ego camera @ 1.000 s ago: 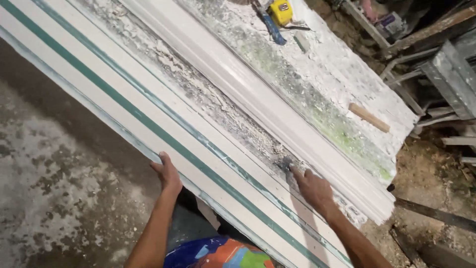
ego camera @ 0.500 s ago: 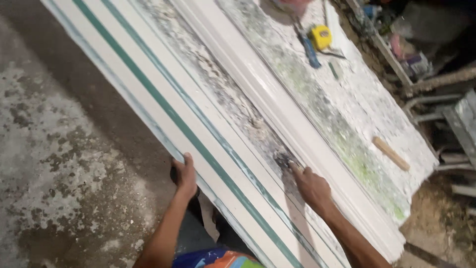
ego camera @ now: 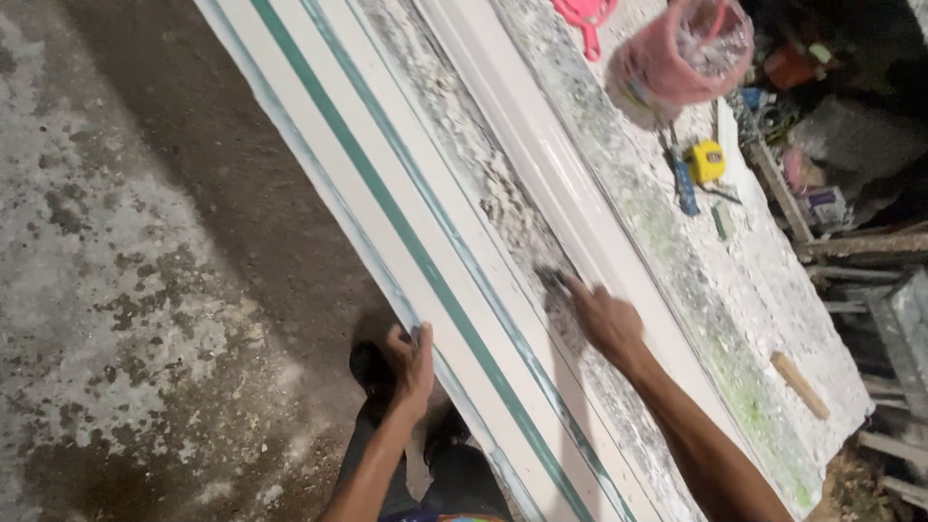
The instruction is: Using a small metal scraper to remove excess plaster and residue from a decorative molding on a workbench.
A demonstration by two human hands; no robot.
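The left hand is curling its fingers over the near-left edge of the long white moulding panel with green stripes; the right hand is pinching a small dark scraping tool and pressing its tip against the crusted strip of the panel. The panel is lying across the plaster-spattered white workbench, its left edge overhanging the stained concrete floor. Its long axis is running from the near right to the far left, the far end leaving the picture at the top. It is looking stiff but brittle, probably heavy for its length and dusty to the touch; gripping along the firm outer edge seems safest. A pink plastic bucket and a yellow tape measure are sitting at the far right.
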